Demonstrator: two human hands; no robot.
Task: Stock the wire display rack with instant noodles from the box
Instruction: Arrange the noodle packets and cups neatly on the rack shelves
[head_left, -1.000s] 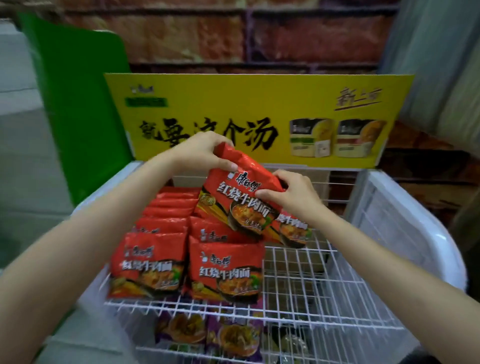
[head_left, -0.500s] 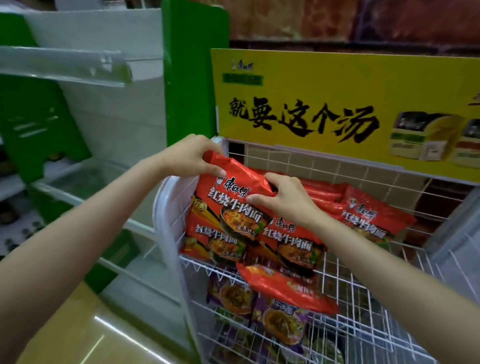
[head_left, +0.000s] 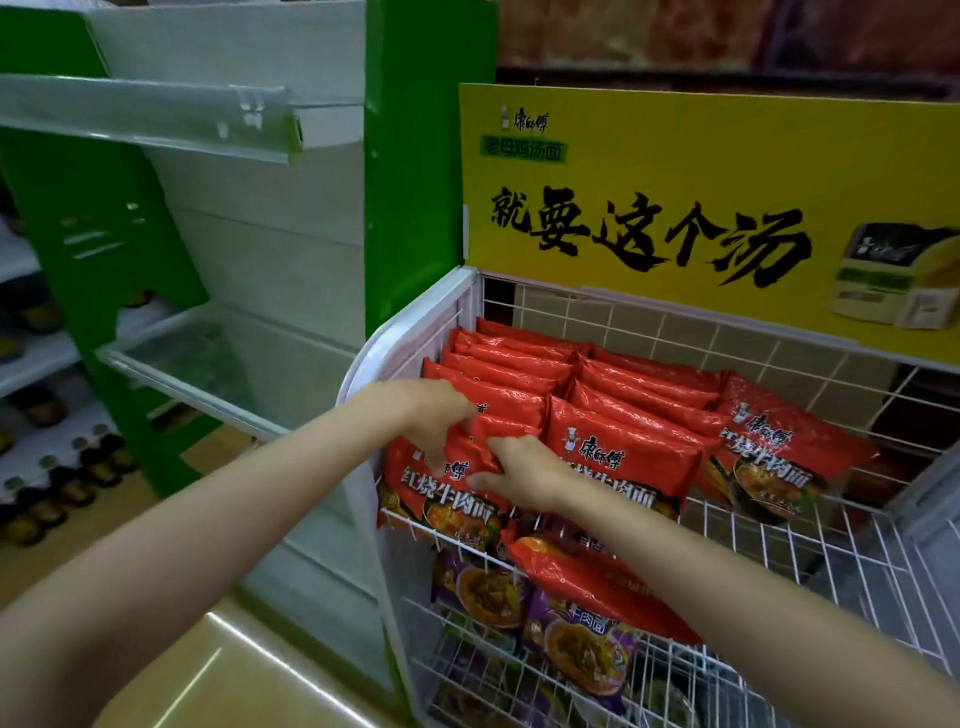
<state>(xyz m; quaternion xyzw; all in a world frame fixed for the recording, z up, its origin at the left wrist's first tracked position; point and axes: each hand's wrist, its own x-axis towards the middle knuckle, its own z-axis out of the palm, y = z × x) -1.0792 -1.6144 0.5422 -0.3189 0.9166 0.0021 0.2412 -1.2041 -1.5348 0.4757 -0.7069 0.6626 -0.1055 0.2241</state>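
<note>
Both hands on one red noodle packet (head_left: 452, 486) at the front of the left column, top tier of the white wire rack (head_left: 779, 540). Left hand (head_left: 426, 415) comes over the packet's upper edge, fingers curled down onto its face. Right hand (head_left: 519, 473) grips the packet's right side, thumb and fingers bent around the edge. Packet leans back against the ones behind it, lower edge at the front wire lip.

Same tier: left column of red packets (head_left: 498, 364) stacked upright in file behind the held one, running to the back grid. Second column (head_left: 623, 447) just beside it to the right, also filed front to back. Single red packet (head_left: 779, 447) further right, lying tilted, touching the second column. Bare wire to the right of that.

Lower tier: one loose red packet (head_left: 597, 582) lying slantwise on top of purple noodle packets (head_left: 488, 587).

Behind the rack: yellow header board (head_left: 675, 171) with black brush lettering and a product picture at its right edge. Left of the rack: green and white shelving unit (head_left: 405, 156), clear plastic shelf lips (head_left: 156, 119). Dark bottles (head_left: 62, 483) on low shelves at far left. Glossy tan floor (head_left: 182, 675) below.
</note>
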